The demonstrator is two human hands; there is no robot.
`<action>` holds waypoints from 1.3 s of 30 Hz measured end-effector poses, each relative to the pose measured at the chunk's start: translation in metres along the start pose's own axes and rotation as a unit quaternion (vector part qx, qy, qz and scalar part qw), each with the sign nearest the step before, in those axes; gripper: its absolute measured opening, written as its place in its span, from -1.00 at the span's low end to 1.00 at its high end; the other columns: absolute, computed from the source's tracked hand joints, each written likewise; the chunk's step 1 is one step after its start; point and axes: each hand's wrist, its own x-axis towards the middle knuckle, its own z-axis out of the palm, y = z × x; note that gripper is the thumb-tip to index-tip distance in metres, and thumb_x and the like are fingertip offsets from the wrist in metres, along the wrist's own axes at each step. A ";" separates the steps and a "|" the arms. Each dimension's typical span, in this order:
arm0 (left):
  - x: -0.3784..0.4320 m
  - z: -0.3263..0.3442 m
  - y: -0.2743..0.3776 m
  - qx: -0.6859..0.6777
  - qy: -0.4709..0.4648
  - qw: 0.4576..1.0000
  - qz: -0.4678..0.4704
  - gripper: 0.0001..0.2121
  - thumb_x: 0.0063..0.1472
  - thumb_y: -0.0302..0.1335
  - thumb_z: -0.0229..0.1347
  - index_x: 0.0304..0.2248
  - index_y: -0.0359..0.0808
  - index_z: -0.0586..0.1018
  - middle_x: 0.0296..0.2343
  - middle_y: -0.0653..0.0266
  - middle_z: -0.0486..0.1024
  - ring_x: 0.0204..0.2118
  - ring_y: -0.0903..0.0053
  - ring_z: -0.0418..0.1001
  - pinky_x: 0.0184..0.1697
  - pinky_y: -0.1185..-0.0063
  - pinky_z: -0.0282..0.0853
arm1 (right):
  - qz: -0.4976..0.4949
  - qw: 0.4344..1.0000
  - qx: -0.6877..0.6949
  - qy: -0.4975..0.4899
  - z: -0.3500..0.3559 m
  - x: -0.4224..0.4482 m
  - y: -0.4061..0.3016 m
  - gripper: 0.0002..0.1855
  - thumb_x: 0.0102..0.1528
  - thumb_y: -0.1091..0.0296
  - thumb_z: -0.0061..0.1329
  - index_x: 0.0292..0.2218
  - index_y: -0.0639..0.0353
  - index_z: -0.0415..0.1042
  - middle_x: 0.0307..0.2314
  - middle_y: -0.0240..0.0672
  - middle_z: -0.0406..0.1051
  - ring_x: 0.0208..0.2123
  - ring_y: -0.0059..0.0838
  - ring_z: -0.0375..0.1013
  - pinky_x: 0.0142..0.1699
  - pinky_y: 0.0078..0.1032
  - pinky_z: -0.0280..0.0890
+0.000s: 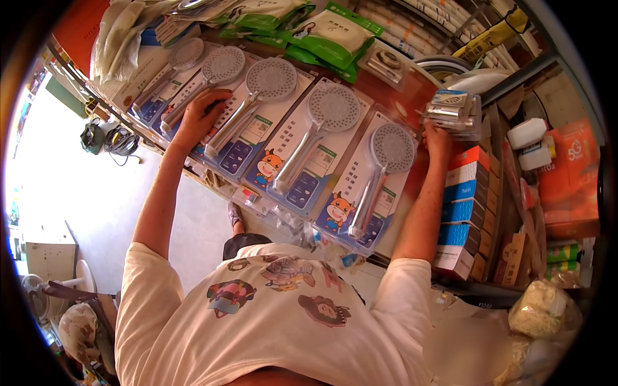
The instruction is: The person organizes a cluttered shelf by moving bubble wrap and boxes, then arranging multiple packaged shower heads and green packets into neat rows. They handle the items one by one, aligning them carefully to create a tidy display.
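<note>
Several chrome hand showers in clear blister packs lie in a slanting row across the counter. My left hand (200, 118) rests on the packs between the second hand shower (223, 65) and the third hand shower (271, 79), its fingers spread. Further right lie another hand shower (333, 108) and the rightmost hand shower (393, 147). At the counter's right side my right hand (436, 137) is at the near edge of a stack of small blister packs with metal parts (451, 113); its fingers are partly hidden, so its hold cannot be made out.
Green-and-white packets (335, 34) lie behind the showers, beside a blister-packed metal fitting (385, 62). Blue, white and red boxes (461, 202) line the right side, with white bottles (527, 133) beyond. Clear plastic bags (118, 41) lie at the far left. A coiled cable (121, 144) is on the floor.
</note>
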 end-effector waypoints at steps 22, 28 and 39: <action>0.000 -0.001 0.002 -0.028 0.018 0.999 0.021 -0.81 0.16 -0.64 0.03 -0.21 -0.35 0.53 -0.21 0.20 0.51 -0.18 0.42 0.46 -0.11 0.56 0.34 | -0.341 0.883 -0.319 0.045 0.077 0.017 -0.138 -0.44 -0.01 0.16 0.13 0.01 0.11 0.36 -0.04 -0.20 0.36 0.05 -0.12 0.27 0.11 -0.28 0.20; 0.000 -0.002 0.009 -0.026 0.022 0.999 0.029 -0.82 0.16 -0.65 0.03 -0.22 -0.37 0.53 -0.23 0.19 0.51 -0.20 0.41 0.46 -0.12 0.56 0.34 | -0.328 0.861 -0.382 0.075 0.083 0.027 -0.130 -0.44 -0.04 0.15 0.16 -0.01 0.05 0.39 -0.11 -0.25 0.38 -0.02 -0.10 0.31 0.11 -0.24 0.19; 0.002 -0.001 0.004 -0.019 0.010 0.999 0.031 -0.83 0.18 -0.61 0.05 -0.21 -0.36 0.53 -0.19 0.19 0.51 -0.16 0.39 0.47 -0.11 0.56 0.36 | -0.283 0.917 -0.225 0.166 0.064 0.013 -0.105 -0.53 0.03 0.11 0.07 -0.09 0.20 0.42 -0.16 -0.06 0.39 -0.03 -0.01 0.29 0.07 -0.21 0.18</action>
